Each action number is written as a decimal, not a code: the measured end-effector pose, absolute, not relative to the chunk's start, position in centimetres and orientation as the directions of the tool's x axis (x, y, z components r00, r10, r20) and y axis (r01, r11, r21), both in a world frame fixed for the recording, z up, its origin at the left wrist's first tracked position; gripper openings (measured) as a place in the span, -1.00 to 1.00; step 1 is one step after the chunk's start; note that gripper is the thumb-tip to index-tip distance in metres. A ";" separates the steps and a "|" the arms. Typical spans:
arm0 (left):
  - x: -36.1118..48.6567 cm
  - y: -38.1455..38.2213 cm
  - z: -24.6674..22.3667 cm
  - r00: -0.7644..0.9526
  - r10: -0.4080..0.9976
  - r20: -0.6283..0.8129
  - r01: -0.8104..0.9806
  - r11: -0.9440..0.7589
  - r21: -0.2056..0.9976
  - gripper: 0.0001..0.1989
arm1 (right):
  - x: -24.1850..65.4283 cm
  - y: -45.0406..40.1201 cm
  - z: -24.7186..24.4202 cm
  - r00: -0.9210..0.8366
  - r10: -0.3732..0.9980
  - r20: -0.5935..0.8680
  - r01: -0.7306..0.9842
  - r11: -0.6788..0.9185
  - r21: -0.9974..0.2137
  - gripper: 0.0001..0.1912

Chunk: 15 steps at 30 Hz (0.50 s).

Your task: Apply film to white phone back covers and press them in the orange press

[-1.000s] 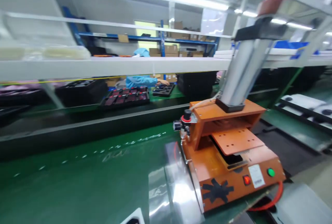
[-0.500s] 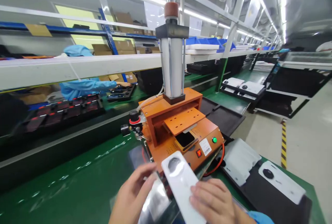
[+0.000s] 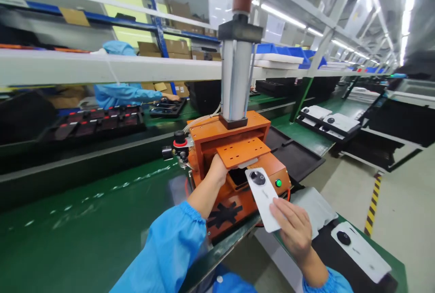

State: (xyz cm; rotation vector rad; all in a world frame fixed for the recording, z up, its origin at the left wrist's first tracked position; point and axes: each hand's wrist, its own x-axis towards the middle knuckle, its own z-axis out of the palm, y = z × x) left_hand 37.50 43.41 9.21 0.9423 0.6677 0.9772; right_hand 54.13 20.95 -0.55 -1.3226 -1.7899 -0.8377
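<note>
My right hand (image 3: 294,225) grips a white phone back cover (image 3: 263,207) by its lower right edge, with the round dark camera ring at the top. The cover is held tilted in front of an orange bench press (image 3: 234,130). My left hand (image 3: 218,168) reaches in under the press's orange upper plate (image 3: 243,151). Its fingers are hidden there, so what they touch cannot be seen. Just right of that hand, a black recess (image 3: 238,177) shows in the press bed. A green button (image 3: 278,183) sits on the press's sloped front.
Another white phone back cover (image 3: 360,251) lies on a black tray (image 3: 335,261) at right, beside a pale crumpled sheet (image 3: 316,209). Black trays (image 3: 297,159) stand behind the press. Across the line, a co-worker's blue sleeve (image 3: 125,93) reaches over a tray of parts.
My left hand has moved from the front, beside shiny film, forward under the press plate. The cover in my right hand has moved up and away; its camera ring now looks dark rather than glossy.
</note>
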 end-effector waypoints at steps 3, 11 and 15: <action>38.4 44.3 9.3 0.404 0.908 -0.111 -0.342 0.262 0.902 -0.70 | 55.0 23.6 -0.8 -0.135 0.437 0.889 0.966 0.258 0.020 -0.42; 35.0 40.8 8.7 0.393 0.913 -0.111 -0.228 0.213 0.950 -0.67 | 56.8 28.0 -1.4 -0.091 0.447 0.890 0.958 0.283 -0.044 -0.39; 29.6 34.0 6.6 0.558 0.824 -0.099 -0.089 0.178 0.980 -0.75 | 56.6 30.1 0.6 -0.129 0.439 0.889 0.941 0.336 -0.030 -0.39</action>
